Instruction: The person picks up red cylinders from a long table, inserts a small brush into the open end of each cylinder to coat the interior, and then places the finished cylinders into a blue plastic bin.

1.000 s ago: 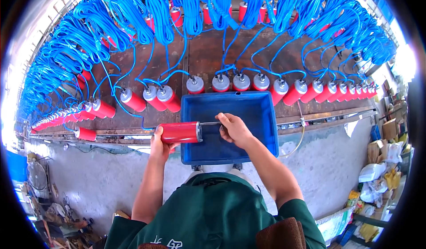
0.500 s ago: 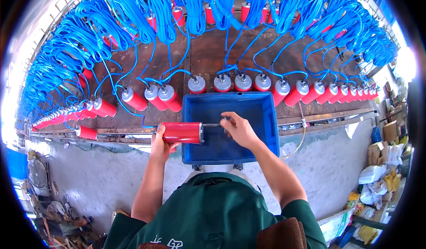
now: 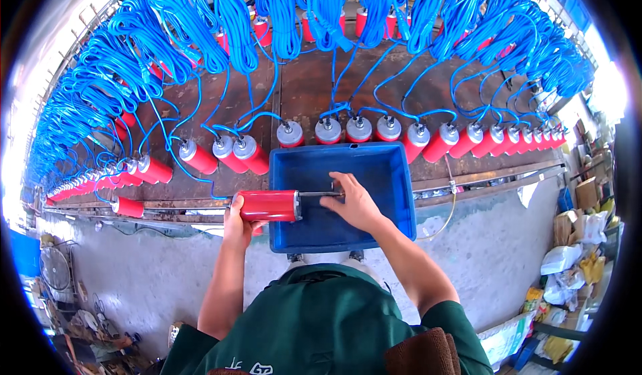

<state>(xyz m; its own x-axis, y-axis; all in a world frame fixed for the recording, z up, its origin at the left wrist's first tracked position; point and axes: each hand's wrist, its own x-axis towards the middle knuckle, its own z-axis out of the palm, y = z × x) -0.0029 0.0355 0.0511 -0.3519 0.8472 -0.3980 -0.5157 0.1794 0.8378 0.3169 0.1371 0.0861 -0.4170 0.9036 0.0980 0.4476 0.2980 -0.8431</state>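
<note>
My left hand (image 3: 236,224) is wrapped around a red cylinder (image 3: 267,206) with a grey metal end cap, held level over the left rim of a blue plastic bin (image 3: 341,246). A thin metal rod tool (image 3: 314,194) runs from the cylinder's capped right end across the bin; a short crosspiece seems to sit at its far end. Around that end is my right hand (image 3: 354,204), thumb and fingers spread apart. Its fingers partly hide the crosspiece, and whether they touch it is unclear. The tool's other tip is hidden at the cap.
Behind the bin, a brown worktable (image 3: 321,84) carries a curved row of red cylinders (image 3: 252,154) with grey caps and blue cables. Coiled blue cables (image 3: 274,17) hang along the back. Bags and cartons (image 3: 565,261) are piled on the right; a fan (image 3: 57,268) stands left.
My right fingers have opened from a tighter curl at the tool's end to a wider spread. My left hand still grips the red cylinder. The whole view has shifted slightly.
</note>
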